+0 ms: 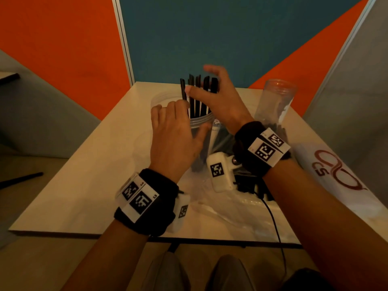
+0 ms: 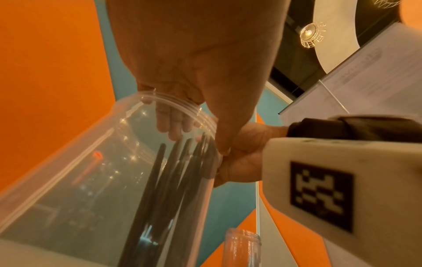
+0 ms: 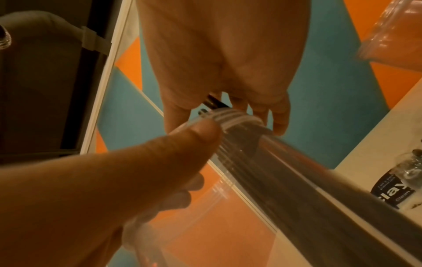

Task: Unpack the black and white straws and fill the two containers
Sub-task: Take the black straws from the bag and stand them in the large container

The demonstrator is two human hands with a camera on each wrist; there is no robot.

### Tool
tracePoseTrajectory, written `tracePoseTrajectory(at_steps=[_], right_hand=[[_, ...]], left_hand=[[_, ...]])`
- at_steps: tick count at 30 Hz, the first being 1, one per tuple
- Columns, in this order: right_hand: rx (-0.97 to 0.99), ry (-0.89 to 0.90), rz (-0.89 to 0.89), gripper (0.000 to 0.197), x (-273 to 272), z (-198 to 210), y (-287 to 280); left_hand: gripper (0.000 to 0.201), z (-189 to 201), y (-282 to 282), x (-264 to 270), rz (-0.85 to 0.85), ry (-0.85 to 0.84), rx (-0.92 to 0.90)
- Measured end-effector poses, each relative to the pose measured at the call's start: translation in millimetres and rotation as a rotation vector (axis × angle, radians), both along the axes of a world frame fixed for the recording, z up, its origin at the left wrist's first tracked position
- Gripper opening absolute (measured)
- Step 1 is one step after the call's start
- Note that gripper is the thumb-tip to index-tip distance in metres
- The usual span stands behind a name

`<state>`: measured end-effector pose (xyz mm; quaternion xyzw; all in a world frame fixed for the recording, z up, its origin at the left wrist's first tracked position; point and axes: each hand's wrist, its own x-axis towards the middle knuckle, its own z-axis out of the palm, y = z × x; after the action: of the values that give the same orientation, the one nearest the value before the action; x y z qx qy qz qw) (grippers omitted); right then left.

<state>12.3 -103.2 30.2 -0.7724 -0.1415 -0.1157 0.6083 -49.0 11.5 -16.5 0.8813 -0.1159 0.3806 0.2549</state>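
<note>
Several black straws (image 1: 197,95) stand upright in a clear plastic container (image 1: 202,121) at the middle of the table. My left hand (image 1: 174,135) grips this container near its rim, thumb on the near side; its fingers (image 2: 173,124) show through the clear wall (image 2: 80,171). My right hand (image 1: 218,97) hovers at the straws' upper ends with its fingers spread, the thumb touching them. In the right wrist view one straw tip (image 3: 214,103) shows under the right palm (image 3: 217,54), above the container (image 3: 285,162). A second clear container (image 1: 277,99) stands at the right.
A crumpled clear bag (image 1: 231,208) with more black straws lies under my right wrist on the pale table (image 1: 84,185). A printed packet (image 1: 336,171) lies at the right edge. A black cable (image 1: 275,223) runs off the front edge. Orange and teal partitions close the back.
</note>
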Motion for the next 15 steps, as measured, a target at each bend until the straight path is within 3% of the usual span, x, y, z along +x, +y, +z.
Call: tracePoseTrajectory(at_steps=[6,10,15], right_hand=[[-0.142,-0.038,0.072,0.061,0,5,3],[-0.041,-0.019,0.031,0.074,-3,9,-8],[-0.07,0.045,-0.029,0.059,-17,7,-30]], left_hand=[[0.044,-1,1,0,-0.007,0.009,0.014],[0.045,-3,3,3,0.004,0.012,0.04],[0.046,-1,4,2,0.007,0.047,0.069]])
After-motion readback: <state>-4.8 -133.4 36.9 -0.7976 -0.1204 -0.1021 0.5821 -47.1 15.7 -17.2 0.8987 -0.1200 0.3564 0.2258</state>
